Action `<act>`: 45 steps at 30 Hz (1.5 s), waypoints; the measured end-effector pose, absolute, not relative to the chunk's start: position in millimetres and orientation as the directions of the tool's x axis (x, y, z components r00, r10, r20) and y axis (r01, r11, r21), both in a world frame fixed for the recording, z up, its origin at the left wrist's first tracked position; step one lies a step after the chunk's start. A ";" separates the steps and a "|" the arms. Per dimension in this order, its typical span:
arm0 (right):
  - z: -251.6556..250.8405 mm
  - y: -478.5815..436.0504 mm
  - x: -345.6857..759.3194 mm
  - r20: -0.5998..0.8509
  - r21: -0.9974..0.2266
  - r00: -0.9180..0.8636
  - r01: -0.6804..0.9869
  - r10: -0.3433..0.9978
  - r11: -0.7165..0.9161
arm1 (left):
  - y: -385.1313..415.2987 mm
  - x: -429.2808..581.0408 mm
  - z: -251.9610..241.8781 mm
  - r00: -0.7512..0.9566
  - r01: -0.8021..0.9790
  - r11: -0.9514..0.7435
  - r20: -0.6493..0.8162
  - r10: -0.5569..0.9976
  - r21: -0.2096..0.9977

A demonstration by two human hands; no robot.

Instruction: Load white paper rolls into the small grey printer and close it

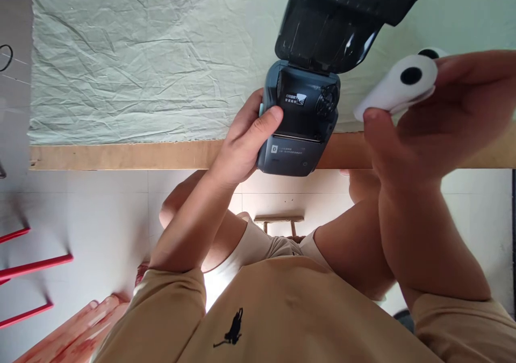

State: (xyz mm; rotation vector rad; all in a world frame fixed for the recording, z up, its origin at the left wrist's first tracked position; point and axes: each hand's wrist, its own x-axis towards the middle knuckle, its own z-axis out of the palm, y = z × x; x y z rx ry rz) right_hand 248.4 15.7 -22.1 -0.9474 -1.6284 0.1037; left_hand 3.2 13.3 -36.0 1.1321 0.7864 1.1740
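Slate-blue plastic makes up the small label printer (300, 121), which sits at the near edge of the table (121, 156), just right of the frame's centre, with its front hanging a little over the wooden rim. Its dark lid (338, 19) stands swung open toward the top of the frame, baring the hollow paper bay. The left hand (242, 148) grips the printer from its left side: the thumb lies pressed across the top by the bay, and the other fingers wrap round the casing out of sight. At the right of the frame, the right hand (443, 115) is raised above the table edge, slightly blurred, with thumb and fingers pinched on a white paper roll (399, 86) with a black core, well apart from the printer. A creased pale-green cloth (141, 56) covers the tabletop. Lower in the frame are the person's tan shirt (282, 314) and bare knees, with red metal bars (36, 266) on the pale floor at lower left.
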 end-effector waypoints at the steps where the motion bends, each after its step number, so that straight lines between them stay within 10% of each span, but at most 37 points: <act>1: -18.2 16.1 241.9 0.822 -0.489 0.019 0.534 0.569 0.690 | 13.8 2.5 -36.0 0.249 -0.271 0.006 0.065 0.966 0.963; 4: -15.9 15.5 221.3 0.940 -0.293 -0.018 0.470 0.341 0.832 | 15.5 -1.3 -38.4 0.270 -0.225 -0.031 0.093 0.958 0.974; 12: -20.3 3.4 210.9 0.655 -0.564 -0.087 0.605 0.751 0.562 | 13.4 -4.0 -43.0 0.253 -0.231 -0.028 0.088 0.963 0.973; 25: -13.7 -3.9 202.7 0.808 -0.340 -0.246 0.547 0.535 0.765 | 16.4 -3.9 -46.2 0.254 -0.262 -0.088 0.157 0.954 0.961; 36: -45.5 12.2 223.3 0.618 -0.721 0.021 0.414 0.786 0.556 | 36.2 -12.3 -82.7 0.327 -0.241 -0.159 0.234 0.915 0.957; 45: -41.7 13.6 222.9 0.607 -0.755 0.010 0.321 0.794 0.573 | 36.3 -15.4 -87.4 0.339 -0.268 -0.182 0.269 0.901 0.946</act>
